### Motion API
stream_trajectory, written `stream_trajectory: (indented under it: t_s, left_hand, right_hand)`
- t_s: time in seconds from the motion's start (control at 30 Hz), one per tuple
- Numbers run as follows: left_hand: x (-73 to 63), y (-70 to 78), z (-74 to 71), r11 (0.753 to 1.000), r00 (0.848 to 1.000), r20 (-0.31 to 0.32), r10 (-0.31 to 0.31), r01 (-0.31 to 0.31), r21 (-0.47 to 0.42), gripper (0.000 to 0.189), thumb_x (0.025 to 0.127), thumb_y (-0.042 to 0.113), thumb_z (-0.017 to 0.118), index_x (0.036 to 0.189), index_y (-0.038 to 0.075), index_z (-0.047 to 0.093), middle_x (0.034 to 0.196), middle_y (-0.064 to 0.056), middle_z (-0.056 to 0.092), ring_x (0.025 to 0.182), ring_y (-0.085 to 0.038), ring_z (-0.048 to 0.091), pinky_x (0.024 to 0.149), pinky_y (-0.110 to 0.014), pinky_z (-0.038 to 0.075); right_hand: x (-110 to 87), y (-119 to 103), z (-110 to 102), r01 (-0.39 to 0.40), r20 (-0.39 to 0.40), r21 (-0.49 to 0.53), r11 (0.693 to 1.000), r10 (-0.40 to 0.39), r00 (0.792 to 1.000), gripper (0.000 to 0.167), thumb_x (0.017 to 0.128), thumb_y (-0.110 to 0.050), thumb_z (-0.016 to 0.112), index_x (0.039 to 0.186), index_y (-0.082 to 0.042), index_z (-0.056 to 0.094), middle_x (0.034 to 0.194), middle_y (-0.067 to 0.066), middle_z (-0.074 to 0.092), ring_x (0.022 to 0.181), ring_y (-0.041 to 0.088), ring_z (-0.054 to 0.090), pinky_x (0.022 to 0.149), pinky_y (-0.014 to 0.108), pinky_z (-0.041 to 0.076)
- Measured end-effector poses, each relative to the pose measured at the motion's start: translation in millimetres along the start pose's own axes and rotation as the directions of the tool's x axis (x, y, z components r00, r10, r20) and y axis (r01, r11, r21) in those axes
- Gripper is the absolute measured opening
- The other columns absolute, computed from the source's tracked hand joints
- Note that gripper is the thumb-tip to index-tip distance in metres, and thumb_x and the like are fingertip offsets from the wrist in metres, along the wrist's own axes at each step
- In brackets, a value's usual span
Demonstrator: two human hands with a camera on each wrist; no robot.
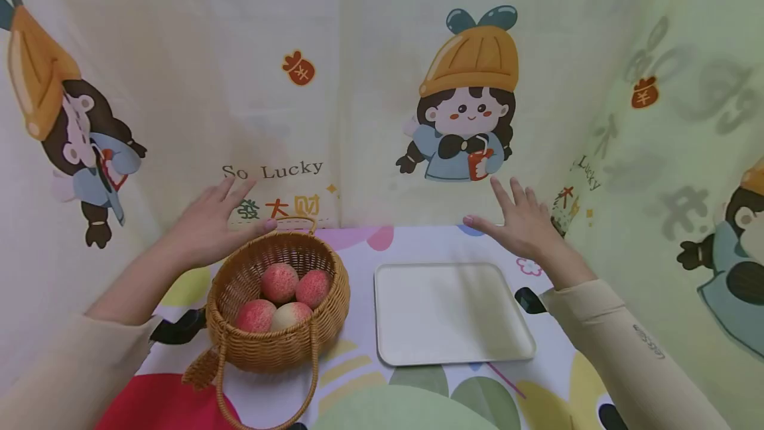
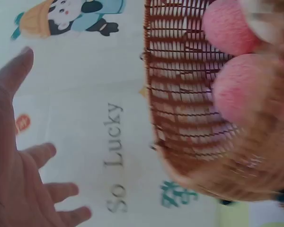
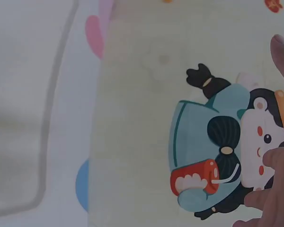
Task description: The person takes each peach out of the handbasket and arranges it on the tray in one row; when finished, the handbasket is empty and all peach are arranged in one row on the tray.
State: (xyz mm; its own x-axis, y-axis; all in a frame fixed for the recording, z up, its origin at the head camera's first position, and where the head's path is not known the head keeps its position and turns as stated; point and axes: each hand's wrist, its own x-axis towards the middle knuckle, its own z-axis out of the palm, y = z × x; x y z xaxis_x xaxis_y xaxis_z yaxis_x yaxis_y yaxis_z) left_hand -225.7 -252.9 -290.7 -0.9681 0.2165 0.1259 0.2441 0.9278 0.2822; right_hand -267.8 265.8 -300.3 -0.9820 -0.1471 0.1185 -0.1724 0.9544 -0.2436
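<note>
Both hands are raised with fingers spread, and neither holds anything. In the head view the left hand (image 1: 211,227) hovers over the back left of a wicker basket (image 1: 334,314), its thumb overlapping the rim in this view. Several pinkish-red peaches (image 1: 280,283) lie inside the basket; one peach (image 1: 291,316) is paler. The left wrist view shows the basket's woven wall (image 2: 180,90) and pink fuzzy peaches (image 2: 234,87) beside the spread fingers. Beyond the back right corner of a white rectangular tray (image 1: 447,314), the right hand (image 1: 522,224) is held up in the air.
One basket handle (image 1: 314,377) hangs down at the front; the other handle (image 1: 298,219) stands at the back. A patterned cloth (image 1: 358,377) covers the table. Printed curtains (image 1: 370,118) with cartoon figures enclose the back and both sides.
</note>
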Motion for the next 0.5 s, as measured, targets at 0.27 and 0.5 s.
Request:
stream_trajectory:
  t_s: [0.27,0.5]
  left_hand:
    - [-50.9,-37.1,38.5,0.95,0.996,0.093,0.008,0.021,-0.313,0.103,0.087,0.051,0.074,0.164,0.022,0.013,0.162,-0.028,0.017,0.139,-0.061,0.022,0.091,-0.084,0.03]
    - [-68.0,-51.7,61.4,0.863,0.992,0.101,0.081,-0.019,-0.505,0.097,0.083,0.031,0.081,0.161,0.021,0.025,0.156,-0.024,0.031,0.137,-0.057,0.027,0.087,-0.077,0.043]
  right_hand:
    - [-23.2,3.4,25.2,0.074,-0.016,0.402,0.913,-0.074,0.997,0.092,0.1,-0.058,0.05,0.163,-0.021,-0.005,0.168,0.014,-0.004,0.152,0.043,0.001,0.111,0.074,0.01]
    - [-32.2,-14.7,67.8,0.154,-0.06,0.773,0.615,-0.171,0.983,0.07,0.108,-0.031,0.047,0.164,-0.016,0.008,0.167,0.016,0.013,0.15,0.041,0.018,0.113,0.066,0.021]
